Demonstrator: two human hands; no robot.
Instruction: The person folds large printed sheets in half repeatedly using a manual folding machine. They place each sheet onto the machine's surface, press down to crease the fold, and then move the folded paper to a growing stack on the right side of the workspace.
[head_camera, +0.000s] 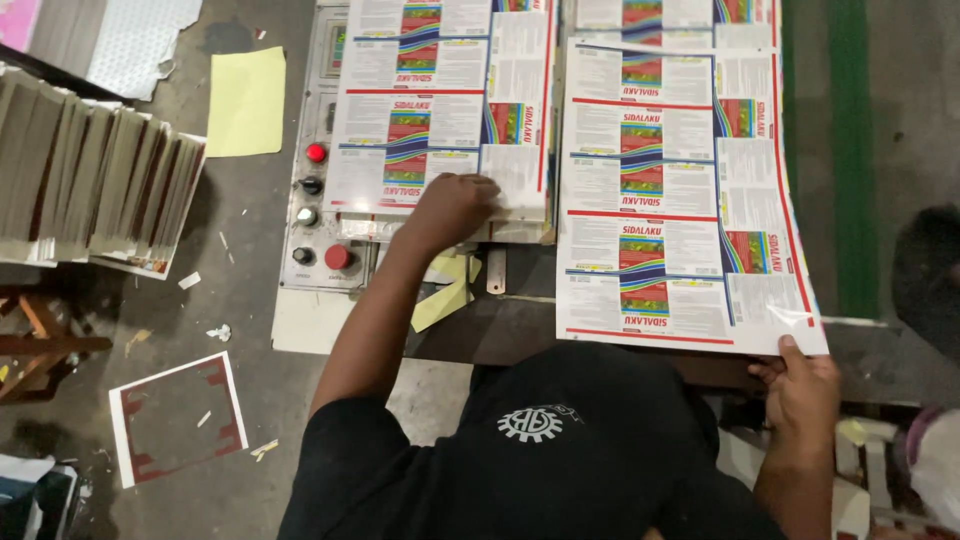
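Head view looks down on a person at a machine bed with two piles of printed sheets. Left hand rests knuckles-up on the near edge of the left pile, fingers curled over that edge and pressing it; whether it pinches a sheet I cannot tell. Right hand pinches the near right corner of the top sheet of the right pile, thumb on top, and that corner overhangs the bed toward the body.

Risks, as I judge them: held by one corner only, the sheet may sag, crease or tear at the pinch. If it slides, it could drag the sheets under it out of square. The left pile may fan out, since the hand holds just a short stretch of its edge. The forearm passes just beside the control panel, so an elbow shift might knock a red button.

Around: yellow scraps lie near the left hand at the bed's edge and could catch under a sheet. A stack of cut sheets stands at left, a yellow sheet and a red-bordered offcut lie on the floor, well apart
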